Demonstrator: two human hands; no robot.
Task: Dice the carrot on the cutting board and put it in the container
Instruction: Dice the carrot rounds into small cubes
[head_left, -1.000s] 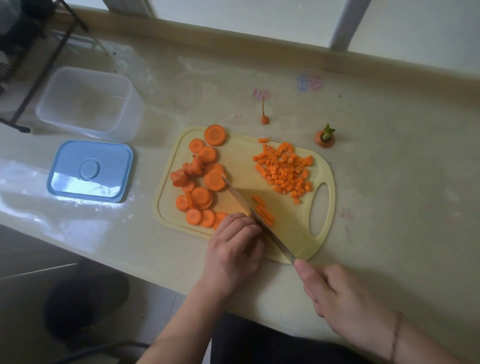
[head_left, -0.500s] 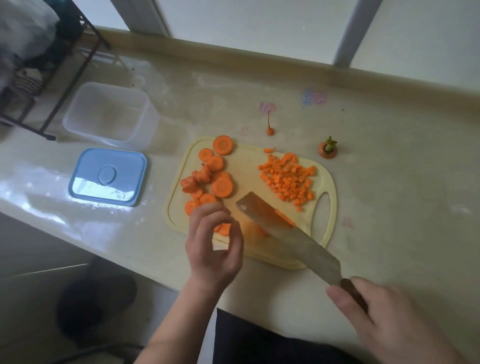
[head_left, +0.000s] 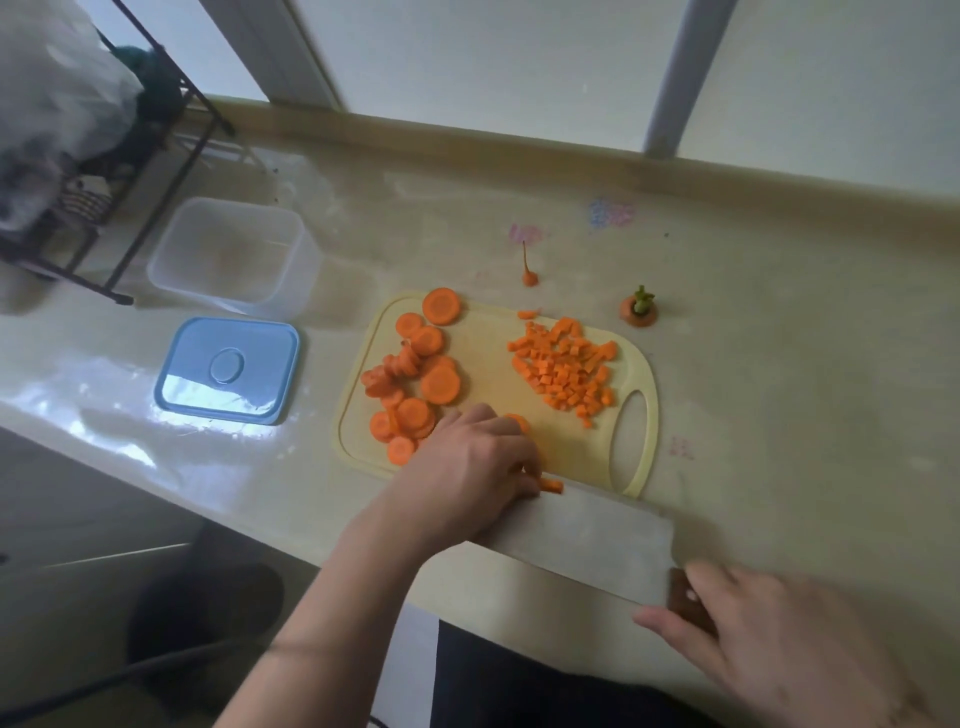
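Left hand, fingers curled, holds carrot strips at the near edge of the yellow cutting board. Right hand grips the cleaver handle. Carrot rounds lie at the board's left, dice at its right; the clear container stands toward the countertop's far left.

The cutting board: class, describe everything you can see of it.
The cutting board is pale yellow, plastic-looking, with rounded corners, a groove along its edge and an oval handle hole at its right end. It lies flat on the counter. Carrot rounds sit on its left part, diced carrot on its right. The left hand rests on its near edge.
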